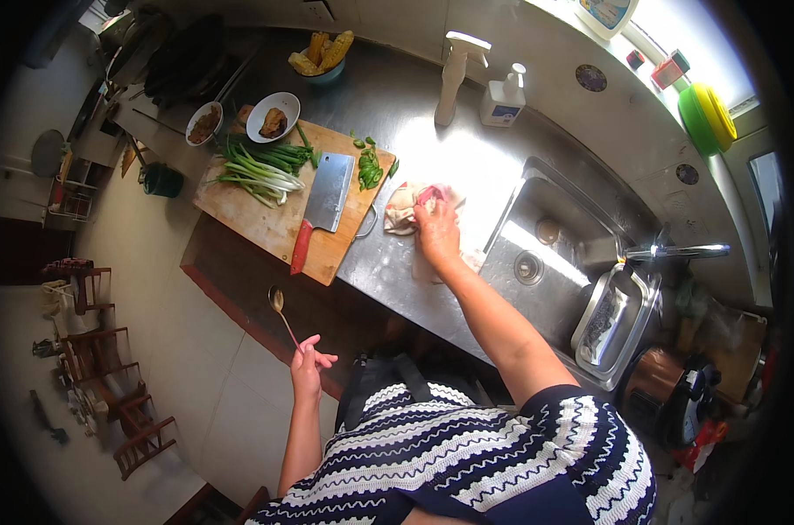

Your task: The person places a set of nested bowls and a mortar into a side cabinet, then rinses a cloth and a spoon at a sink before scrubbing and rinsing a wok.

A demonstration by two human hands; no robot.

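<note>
My left hand (308, 371) is raised in front of the counter's edge and grips the handle of a metal spoon (277, 300). On the stainless steel counter (377, 262), my right hand (438, 230) has its fingers on a crumpled patterned cloth (402, 205). Left of the cloth lies a wooden cutting board (239, 220). It bears a cleaver (331, 190) with a red handle, a bunch of spring onions (259, 174), sliced green pieces (369, 169) and a white bowl (273, 118) with a brown piece of food.
A steel sink (548, 230) with a faucet (679, 251) lies at the right. A spray bottle (451, 85) and a pump bottle (504, 98) stand at the back. Corn fills a blue bowl (325, 77). Another bowl (204, 125) of food stands beyond the board. A metal tray (610, 321) sits beside the sink.
</note>
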